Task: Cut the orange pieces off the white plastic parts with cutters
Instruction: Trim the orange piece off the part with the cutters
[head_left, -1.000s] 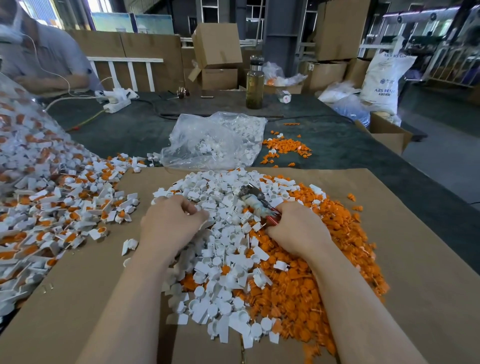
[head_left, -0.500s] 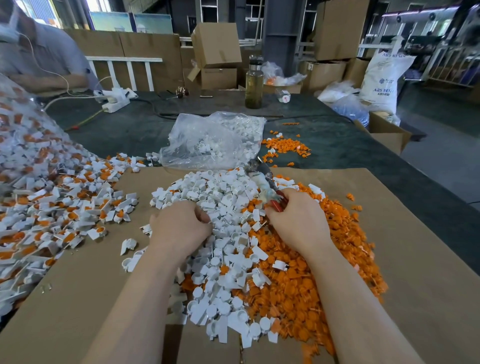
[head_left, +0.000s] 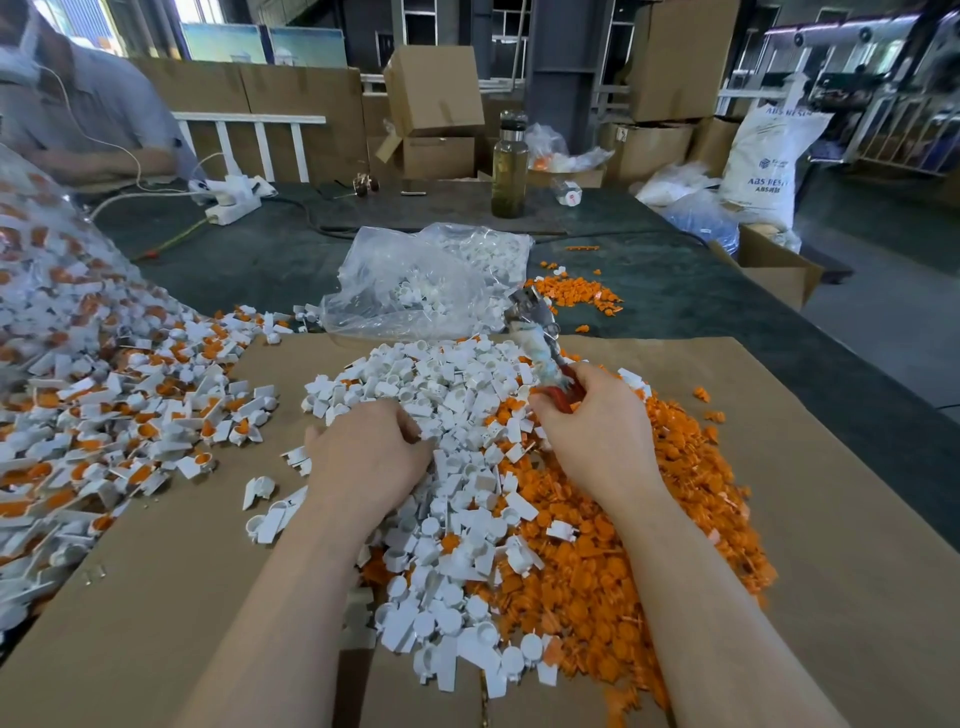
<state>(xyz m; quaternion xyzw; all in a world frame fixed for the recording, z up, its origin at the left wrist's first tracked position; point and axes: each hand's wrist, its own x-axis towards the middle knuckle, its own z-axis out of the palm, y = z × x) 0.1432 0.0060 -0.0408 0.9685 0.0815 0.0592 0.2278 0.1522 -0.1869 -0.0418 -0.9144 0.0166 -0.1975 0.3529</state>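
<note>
A heap of trimmed white plastic parts (head_left: 457, 467) lies on the cardboard sheet (head_left: 810, 597), with a heap of cut orange pieces (head_left: 613, 566) along its right side. My right hand (head_left: 597, 441) grips the red handles of the cutters (head_left: 540, 343), whose metal jaws point up and away. My left hand (head_left: 369, 457) rests on the white heap with fingers curled into the parts; what they hold is hidden. Uncut white parts with orange pieces (head_left: 130, 415) spread at the left.
A clear bag of white parts (head_left: 426, 280) lies behind the heap. More orange scraps (head_left: 576, 291) sit on the dark table. A bottle (head_left: 509, 171), a power strip (head_left: 234, 195) and cardboard boxes stand farther back. A seated person (head_left: 78, 119) is at the far left.
Both hands have drawn back toward me over the heap. The right hand lifted the cutters, so the jaws now point farther up and away. The left hand dug into the white parts.
</note>
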